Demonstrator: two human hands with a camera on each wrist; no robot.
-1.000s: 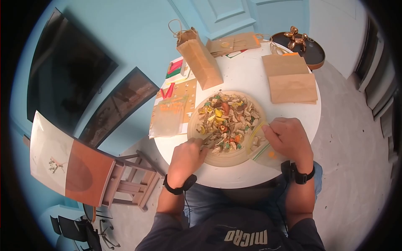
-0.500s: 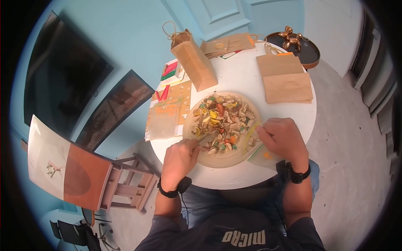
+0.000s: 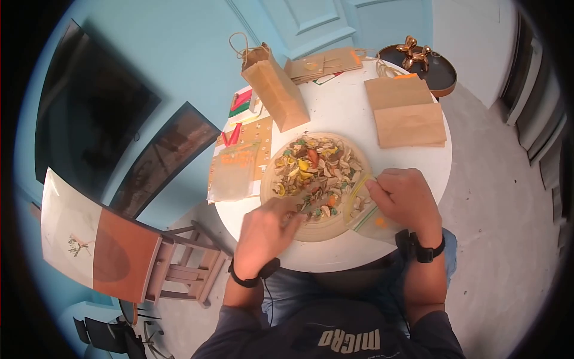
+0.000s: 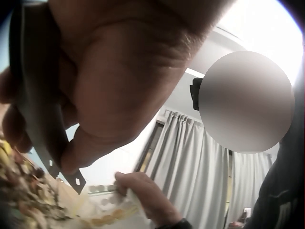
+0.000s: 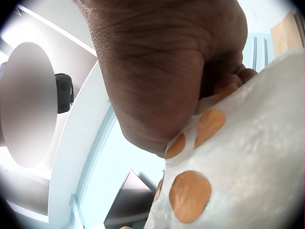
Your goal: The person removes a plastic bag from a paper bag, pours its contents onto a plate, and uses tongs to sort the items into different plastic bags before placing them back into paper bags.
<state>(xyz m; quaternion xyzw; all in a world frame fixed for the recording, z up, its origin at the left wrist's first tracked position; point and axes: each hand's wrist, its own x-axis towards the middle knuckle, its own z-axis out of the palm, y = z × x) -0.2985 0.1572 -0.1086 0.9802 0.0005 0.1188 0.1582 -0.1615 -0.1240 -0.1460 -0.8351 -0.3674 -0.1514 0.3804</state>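
My left hand (image 3: 263, 233) is low over the near left edge of a round pale tray (image 3: 308, 236). It grips dark metal tongs (image 4: 40, 109), whose slotted tips show in the left wrist view close to a heap of dried petals and leaves (image 3: 317, 158), mixed with yellow, orange and green bits. At the tray's right side my right hand (image 3: 408, 198) pinches the upper edge of a clear zip bag (image 3: 366, 222). The bag overlaps the tray's rim, and orange dots (image 5: 189, 196) mark its film in the right wrist view.
On the white round table (image 3: 353, 119), an upright brown paper bag (image 3: 276, 90) stands behind the tray. Flat paper bags (image 3: 409, 122) lie at the right and others (image 3: 323, 67) at the back. Another clear bag (image 3: 232, 179) lies on a patterned sheet at the left.
My left hand drew back slightly left, then shifted a little right over the tray, with the tongs blurred now. The right hand keeps its hold on the zip bag. The head view shifted slightly.
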